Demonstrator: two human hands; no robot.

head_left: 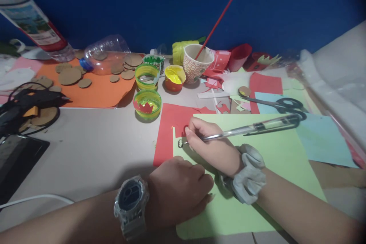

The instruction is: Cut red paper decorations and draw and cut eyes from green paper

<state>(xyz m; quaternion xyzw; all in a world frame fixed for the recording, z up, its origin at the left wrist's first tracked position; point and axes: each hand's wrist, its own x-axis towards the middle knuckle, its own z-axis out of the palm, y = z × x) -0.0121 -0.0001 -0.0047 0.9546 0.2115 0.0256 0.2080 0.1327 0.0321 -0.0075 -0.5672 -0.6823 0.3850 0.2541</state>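
Note:
A clear-barrelled pen (pixel 246 129) lies slantwise in my right hand (pixel 211 143), gripped near its tip between thumb and fingers. Its point touches the light green paper (pixel 274 175), beside a small dark loop (pixel 180 143) drawn near the paper's notched left edge. My left hand (pixel 178 190) rests on the left part of this sheet, palm down, with fingers curled in and nothing visible in them. Red paper (pixel 163 146) shows from underneath on the left. I wear a watch on the left wrist and a pale scrunchie on the right.
Scissors (pixel 271 103) lie on light blue paper at the right. Behind stand a patterned cup (pixel 197 65) with a red stick and small painted cups (pixel 148 107). Orange paper (pixel 105 91) carries cardboard discs and a plastic bottle. A glue gun (pixel 42 97) and phone (pixel 20 164) lie left.

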